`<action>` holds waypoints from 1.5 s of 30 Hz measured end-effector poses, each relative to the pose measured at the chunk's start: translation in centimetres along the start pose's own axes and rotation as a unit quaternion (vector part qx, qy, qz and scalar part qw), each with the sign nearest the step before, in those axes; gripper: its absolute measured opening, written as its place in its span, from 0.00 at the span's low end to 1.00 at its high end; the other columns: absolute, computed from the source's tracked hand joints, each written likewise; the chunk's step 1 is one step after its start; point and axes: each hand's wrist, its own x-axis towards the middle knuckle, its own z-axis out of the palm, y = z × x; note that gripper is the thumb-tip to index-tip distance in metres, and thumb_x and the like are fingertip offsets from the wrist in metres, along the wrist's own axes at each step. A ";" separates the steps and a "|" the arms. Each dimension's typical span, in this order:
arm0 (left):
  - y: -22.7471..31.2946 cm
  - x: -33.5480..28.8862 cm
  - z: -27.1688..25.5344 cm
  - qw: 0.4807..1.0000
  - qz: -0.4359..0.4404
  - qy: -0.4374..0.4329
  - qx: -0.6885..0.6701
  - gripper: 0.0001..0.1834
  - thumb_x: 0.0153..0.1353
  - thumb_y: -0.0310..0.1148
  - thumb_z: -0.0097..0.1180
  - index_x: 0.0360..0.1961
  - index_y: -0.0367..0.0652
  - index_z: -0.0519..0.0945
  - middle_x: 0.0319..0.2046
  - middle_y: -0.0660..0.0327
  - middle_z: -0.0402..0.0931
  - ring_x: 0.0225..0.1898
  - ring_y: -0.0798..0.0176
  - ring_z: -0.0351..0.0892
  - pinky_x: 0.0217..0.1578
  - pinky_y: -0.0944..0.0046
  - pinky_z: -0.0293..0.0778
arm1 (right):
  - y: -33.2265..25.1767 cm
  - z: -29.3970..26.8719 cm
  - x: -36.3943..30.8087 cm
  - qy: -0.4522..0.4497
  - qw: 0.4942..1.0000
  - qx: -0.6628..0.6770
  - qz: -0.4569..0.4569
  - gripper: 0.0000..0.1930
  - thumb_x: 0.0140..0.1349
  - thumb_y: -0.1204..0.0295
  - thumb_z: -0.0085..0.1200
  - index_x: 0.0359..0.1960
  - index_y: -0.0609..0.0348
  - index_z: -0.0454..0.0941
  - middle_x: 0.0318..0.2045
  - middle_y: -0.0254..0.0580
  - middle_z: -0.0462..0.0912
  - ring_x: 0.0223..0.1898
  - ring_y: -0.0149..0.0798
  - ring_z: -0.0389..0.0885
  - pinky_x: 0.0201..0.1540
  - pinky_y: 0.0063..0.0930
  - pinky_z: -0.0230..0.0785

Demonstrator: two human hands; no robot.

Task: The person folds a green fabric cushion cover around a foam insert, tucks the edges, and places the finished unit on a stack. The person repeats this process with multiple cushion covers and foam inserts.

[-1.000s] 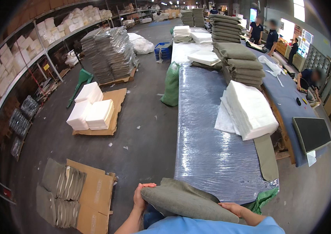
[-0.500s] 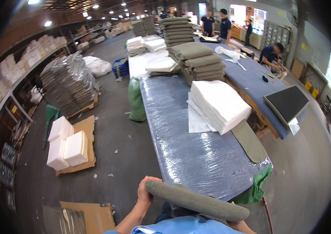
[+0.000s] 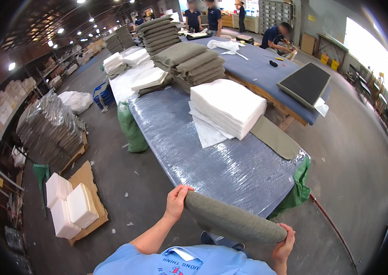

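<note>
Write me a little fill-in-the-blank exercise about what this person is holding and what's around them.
1. Of the left hand and right hand gripping the cushion, the ____ one appears lower in the picture.
2. The green sack stands on the plastic-covered table's ____ side.
3. The thick sheet stack nearest the hands is coloured ____.
4. The cardboard carries ____ pale blocks.

Missing words: right; left; white; three.

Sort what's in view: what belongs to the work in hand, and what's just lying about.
Likely part of the work:
- cushion, gripped at its ends by the left hand and right hand
- wrapped table, in front
- similar cushion stack

Apparently lying about:
- black panel
- green bag
- red hose
</note>
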 end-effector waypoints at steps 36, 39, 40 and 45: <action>2.3 -1.4 -2.7 0.858 0.162 -0.083 0.481 0.27 0.77 0.45 0.38 0.43 0.34 0.84 0.44 0.52 0.84 0.46 0.54 0.82 0.51 0.57 0.76 | 6.5 -6.3 -2.6 -0.037 0.999 0.023 0.010 0.45 0.78 0.37 0.25 0.47 0.68 0.87 0.48 0.49 0.88 0.54 0.42 0.83 0.65 0.34 0.68; 4.1 -2.9 4.6 0.795 0.298 -0.259 0.461 0.23 0.76 0.44 0.48 0.46 0.32 0.82 0.45 0.51 0.83 0.44 0.51 0.83 0.50 0.58 0.75 | 3.2 -5.5 -2.8 -0.041 0.997 -0.002 -0.061 0.40 0.81 0.43 0.26 0.52 0.66 0.85 0.49 0.46 0.87 0.55 0.39 0.81 0.66 0.32 0.65; 4.9 -3.8 7.1 0.755 0.345 -0.336 0.445 0.22 0.75 0.44 0.52 0.49 0.32 0.81 0.45 0.51 0.83 0.44 0.50 0.83 0.51 0.58 0.75 | 3.7 -5.2 -3.1 -0.034 0.999 0.001 -0.039 0.39 0.81 0.43 0.26 0.52 0.66 0.85 0.49 0.45 0.87 0.55 0.39 0.81 0.66 0.32 0.65; 6.9 -5.2 11.8 0.551 0.195 -0.574 0.573 0.43 0.48 0.47 0.78 0.61 0.39 0.74 0.52 0.48 0.81 0.47 0.44 0.85 0.49 0.52 0.80 | 10.8 -6.2 -4.3 -0.003 0.996 0.029 0.083 0.37 0.80 0.42 0.31 0.50 0.63 0.86 0.50 0.45 0.86 0.55 0.40 0.81 0.67 0.32 0.65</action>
